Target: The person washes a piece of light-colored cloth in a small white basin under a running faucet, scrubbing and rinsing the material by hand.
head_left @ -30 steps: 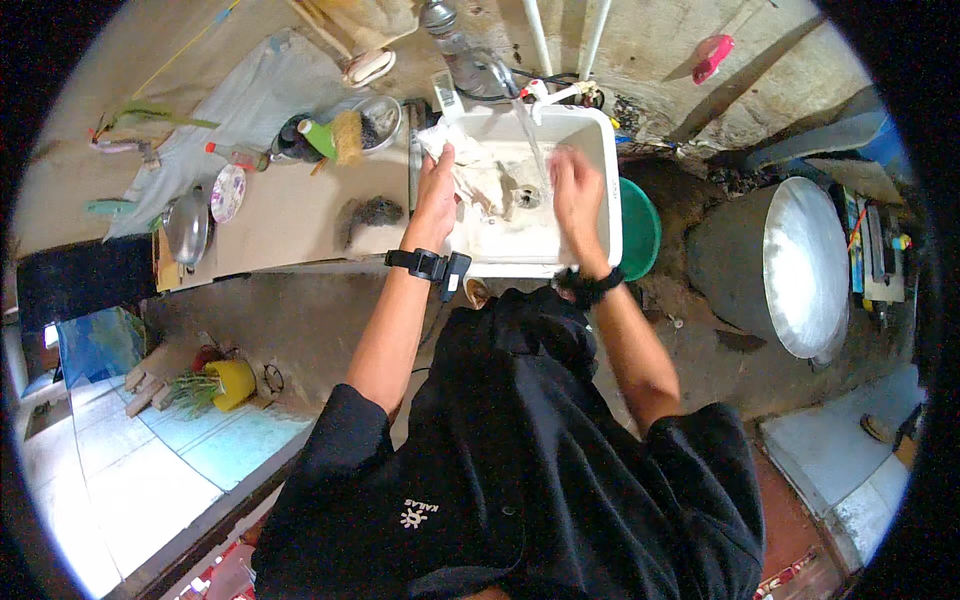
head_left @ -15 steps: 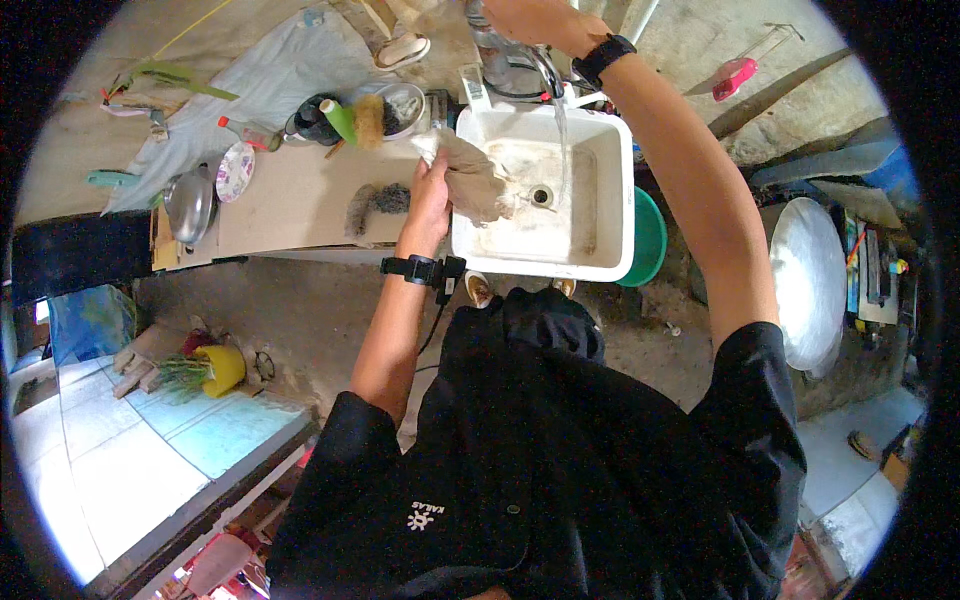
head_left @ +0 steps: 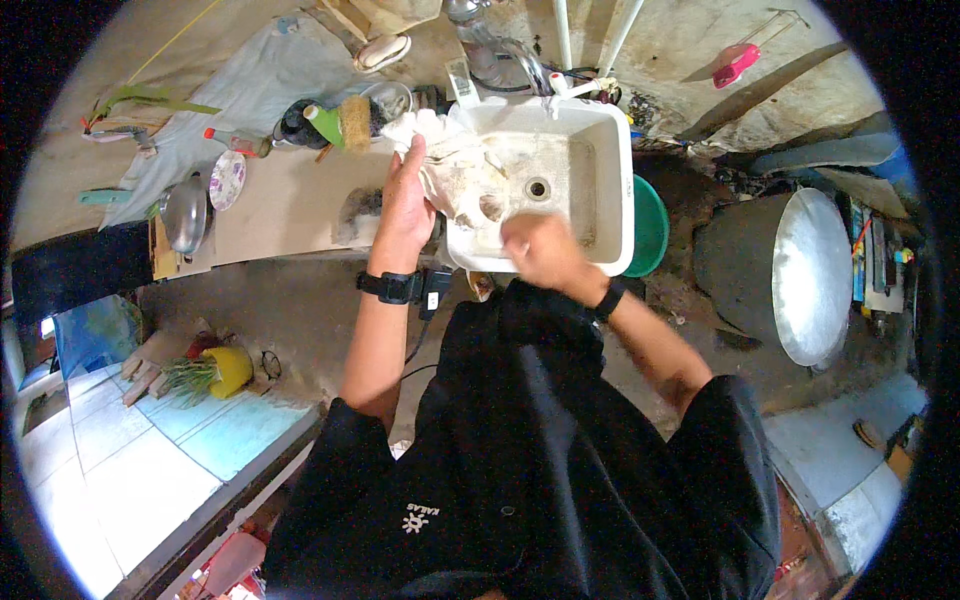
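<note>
A dirty white-and-beige cloth (head_left: 452, 168) hangs crumpled over the left side of the white sink (head_left: 622, 200). My left hand (head_left: 405, 205) grips it at the sink's left rim, fingers closed on the fabric. Above the sink's front rim is my right hand (head_left: 545, 250), curled and a little blurred, close to the cloth's lower end. What its fingers hold, if anything, is hidden. At the back, a metal faucet (head_left: 522, 62) reaches over the basin, and no stream of water shows. The drain (head_left: 538, 188) is visible in the basin.
On the counter (head_left: 285, 215) at left are a metal bowl (head_left: 186, 213), a patterned plate (head_left: 228, 181), a bottle (head_left: 238, 142) and a scrubber (head_left: 354, 124). A green bucket (head_left: 650, 225) stands right of the sink, a big metal wok (head_left: 808, 278) farther right.
My right hand has come down from the faucet to the sink's front. The water stream is gone. My left hand has shifted slightly left, and the cloth looks more spread out.
</note>
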Motion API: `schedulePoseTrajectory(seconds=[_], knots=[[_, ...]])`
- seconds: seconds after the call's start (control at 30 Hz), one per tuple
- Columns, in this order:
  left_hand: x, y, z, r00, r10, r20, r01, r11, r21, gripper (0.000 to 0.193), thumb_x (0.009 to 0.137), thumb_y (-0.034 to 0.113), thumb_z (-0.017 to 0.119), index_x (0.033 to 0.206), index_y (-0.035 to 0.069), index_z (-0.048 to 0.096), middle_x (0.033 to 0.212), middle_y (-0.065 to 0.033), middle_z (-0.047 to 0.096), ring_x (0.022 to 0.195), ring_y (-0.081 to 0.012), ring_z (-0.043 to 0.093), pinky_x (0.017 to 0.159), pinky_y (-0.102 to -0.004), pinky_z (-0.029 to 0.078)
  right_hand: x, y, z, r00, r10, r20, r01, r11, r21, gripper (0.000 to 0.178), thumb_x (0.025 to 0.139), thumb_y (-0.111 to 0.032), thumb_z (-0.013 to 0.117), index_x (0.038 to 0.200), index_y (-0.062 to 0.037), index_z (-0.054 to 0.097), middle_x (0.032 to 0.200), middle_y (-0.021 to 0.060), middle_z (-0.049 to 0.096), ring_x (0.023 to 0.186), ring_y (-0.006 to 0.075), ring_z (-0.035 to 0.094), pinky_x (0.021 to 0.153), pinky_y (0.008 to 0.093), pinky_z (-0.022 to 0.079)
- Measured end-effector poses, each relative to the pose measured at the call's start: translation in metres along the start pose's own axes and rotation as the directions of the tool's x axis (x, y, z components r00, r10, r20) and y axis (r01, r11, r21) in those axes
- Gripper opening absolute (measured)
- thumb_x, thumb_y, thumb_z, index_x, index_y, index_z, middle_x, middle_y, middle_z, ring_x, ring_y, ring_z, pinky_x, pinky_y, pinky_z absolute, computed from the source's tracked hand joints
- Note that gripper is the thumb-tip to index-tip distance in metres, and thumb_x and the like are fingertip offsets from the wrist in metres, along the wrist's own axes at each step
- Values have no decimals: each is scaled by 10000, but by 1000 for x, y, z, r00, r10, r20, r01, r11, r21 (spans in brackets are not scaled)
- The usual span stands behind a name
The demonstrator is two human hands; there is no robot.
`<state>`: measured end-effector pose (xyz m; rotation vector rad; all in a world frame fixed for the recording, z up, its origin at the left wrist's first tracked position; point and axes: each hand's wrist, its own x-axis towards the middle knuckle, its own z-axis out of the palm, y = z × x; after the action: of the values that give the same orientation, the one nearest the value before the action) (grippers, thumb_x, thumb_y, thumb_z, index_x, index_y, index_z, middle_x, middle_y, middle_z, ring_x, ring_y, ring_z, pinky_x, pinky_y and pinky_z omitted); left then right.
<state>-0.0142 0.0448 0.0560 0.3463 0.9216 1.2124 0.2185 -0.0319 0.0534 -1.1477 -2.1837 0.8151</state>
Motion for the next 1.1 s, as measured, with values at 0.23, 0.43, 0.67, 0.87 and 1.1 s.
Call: schedulePoseTrajectory(seconds=[0.23, 0.43, 0.67, 0.87, 1.1], knots=[[-9, -17, 46, 994, -102, 37, 103, 994, -44, 533, 1092, 401, 578, 1456, 12, 538, 1390, -140, 671, 1242, -277, 678, 1071, -446, 554, -19, 146, 153, 718, 519, 464, -203, -482, 853, 552, 1120, -484, 403, 1448, -57, 525, 1299, 121, 666, 1168, 323, 688, 975, 474, 581], [12, -28, -68, 995, -21, -96, 20, 1000, -16, 586, 1076, 378, 620, 1476, -14, 449, 1380, -179, 644, 1188, -295, 701, 952, -434, 625, 33, 141, 79, 892, 360, 273, 109, -758, 643, 714, 1076, -608, 387, 1518, -57, 491, 1517, 152, 570, 1356, 318, 580, 1141, 503, 471], [28, -21, -105, 986, 72, -149, -67, 997, 43, 609, 1071, 435, 614, 1472, 1, 468, 1373, -155, 647, 1169, -277, 701, 962, -433, 614, 60, 115, 67, 784, 522, 336, -27, -512, 859, 671, 1100, -531, 370, 1556, -48, 467, 1553, 175, 534, 1413, 370, 519, 1194, 528, 413], [56, -58, -122, 976, 104, -193, -106, 994, 0, 480, 1018, 353, 724, 1326, 3, 607, 1221, -120, 719, 1041, -253, 734, 882, -416, 625, 104, 73, 117, 542, 828, 141, -217, -24, 976, 751, 1125, -393, 481, 1653, -20, 99, 1588, 194, 449, 1425, 304, 477, 1165, 423, 430], [40, -27, -115, 990, 117, -77, -96, 966, 240, 399, 993, 263, 759, 1268, -8, 661, 1160, -86, 743, 1019, -166, 712, 887, -325, 574, 133, 34, 125, 608, 793, -45, -201, 209, 957, 446, 1111, -279, 564, 1448, 12, 530, 1437, 143, 571, 1295, 235, 533, 1096, 351, 433]])
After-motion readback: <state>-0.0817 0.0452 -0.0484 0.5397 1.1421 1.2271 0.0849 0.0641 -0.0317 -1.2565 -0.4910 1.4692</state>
